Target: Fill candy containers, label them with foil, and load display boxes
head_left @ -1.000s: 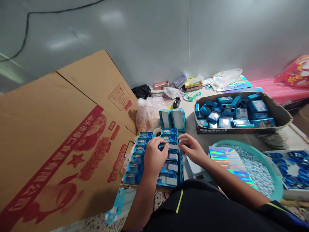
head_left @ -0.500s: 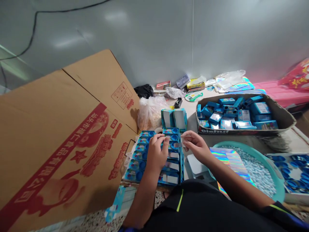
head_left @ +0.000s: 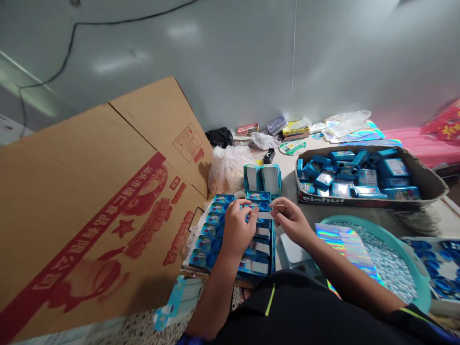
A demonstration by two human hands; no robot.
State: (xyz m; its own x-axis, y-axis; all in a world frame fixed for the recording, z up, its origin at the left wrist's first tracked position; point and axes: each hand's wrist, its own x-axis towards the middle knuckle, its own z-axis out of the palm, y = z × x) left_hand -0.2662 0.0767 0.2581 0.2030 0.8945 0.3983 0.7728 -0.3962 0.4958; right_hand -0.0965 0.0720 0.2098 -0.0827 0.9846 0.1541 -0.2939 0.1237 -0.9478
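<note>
Two columns of flat blue packages (head_left: 215,233) lie in rows on the table in front of me. My left hand (head_left: 237,229) rests over the middle rows, its fingers pinched at one end of a small blue strip-shaped piece (head_left: 261,206). My right hand (head_left: 292,219) pinches the other end of the same piece, just above the right column. Under the hands, the lower packages show white label panels (head_left: 261,265).
A large brown carton with red print (head_left: 93,201) leans at the left. Behind the rows stand upright blue boxes (head_left: 262,178) and a clear plastic bag (head_left: 224,167). At the right are a cardboard tray of blue boxes (head_left: 424,179), a teal basin (head_left: 417,266) and a holographic sheet (head_left: 341,242).
Both hands have moved up the rows, away from me, carrying the small piece from the middle rows toward the upper ones. The view has shifted slightly.
</note>
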